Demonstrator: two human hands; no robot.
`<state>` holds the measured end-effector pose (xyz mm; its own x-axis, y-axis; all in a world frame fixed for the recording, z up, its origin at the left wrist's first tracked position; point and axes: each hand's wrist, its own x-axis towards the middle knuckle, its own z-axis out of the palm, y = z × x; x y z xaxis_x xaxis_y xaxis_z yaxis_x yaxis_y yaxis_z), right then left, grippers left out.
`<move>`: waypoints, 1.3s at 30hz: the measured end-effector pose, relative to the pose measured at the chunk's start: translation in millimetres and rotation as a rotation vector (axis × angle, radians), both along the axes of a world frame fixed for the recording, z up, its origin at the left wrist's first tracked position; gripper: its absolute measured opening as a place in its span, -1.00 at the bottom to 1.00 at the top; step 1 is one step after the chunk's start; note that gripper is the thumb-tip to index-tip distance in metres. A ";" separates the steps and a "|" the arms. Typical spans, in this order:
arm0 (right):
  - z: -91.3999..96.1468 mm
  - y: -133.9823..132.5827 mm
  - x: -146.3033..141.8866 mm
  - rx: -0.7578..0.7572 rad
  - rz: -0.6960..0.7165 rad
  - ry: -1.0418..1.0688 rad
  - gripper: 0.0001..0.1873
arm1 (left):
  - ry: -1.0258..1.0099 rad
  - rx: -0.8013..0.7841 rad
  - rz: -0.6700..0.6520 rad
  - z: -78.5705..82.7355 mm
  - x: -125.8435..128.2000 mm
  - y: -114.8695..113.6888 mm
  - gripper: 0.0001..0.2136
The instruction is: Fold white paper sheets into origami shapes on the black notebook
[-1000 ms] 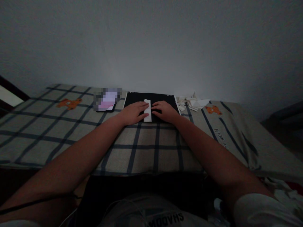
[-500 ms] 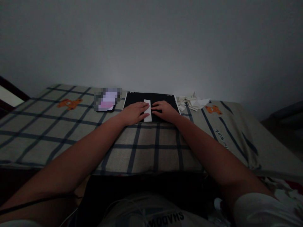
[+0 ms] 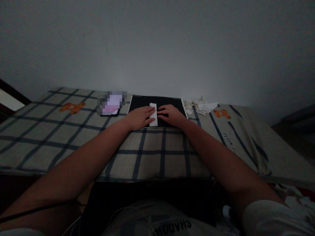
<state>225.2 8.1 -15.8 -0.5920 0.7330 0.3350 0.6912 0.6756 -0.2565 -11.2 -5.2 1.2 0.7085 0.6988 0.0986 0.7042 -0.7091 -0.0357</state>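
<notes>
A narrow white strip of folded paper (image 3: 153, 114) lies lengthwise away from me on a flat black sheet with a pale border (image 3: 144, 101). My left hand (image 3: 140, 118) rests flat with its fingertips and thumb on the strip's left side, fingers stretched out. Just to the right of the strip, my right hand (image 3: 172, 115) lies on the black sheet, fingers spread, the tips close to the paper's right edge. Whether those tips touch the paper I cannot tell.
A checked cloth (image 3: 150, 160) covers the table, which meets a grey wall (image 3: 157, 46). Left of the black sheet lies a phone (image 3: 112, 105), its screen lit and blurred out. To the right sits a heap of folded white paper pieces (image 3: 201, 106).
</notes>
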 end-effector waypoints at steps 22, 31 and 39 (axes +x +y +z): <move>15.3 -18.5 -7.0 0.078 -0.032 -0.161 -0.64 | 0.005 0.008 -0.014 1.5 0.1 1.3 -0.40; 24.4 -24.0 -13.9 0.059 -0.079 -0.238 -0.60 | -0.135 -0.066 -0.037 -5.4 -4.4 7.9 -0.45; 24.2 -22.9 -13.2 0.036 -0.085 -0.236 -0.60 | -0.228 0.045 -0.045 0.9 -5.5 3.7 -0.54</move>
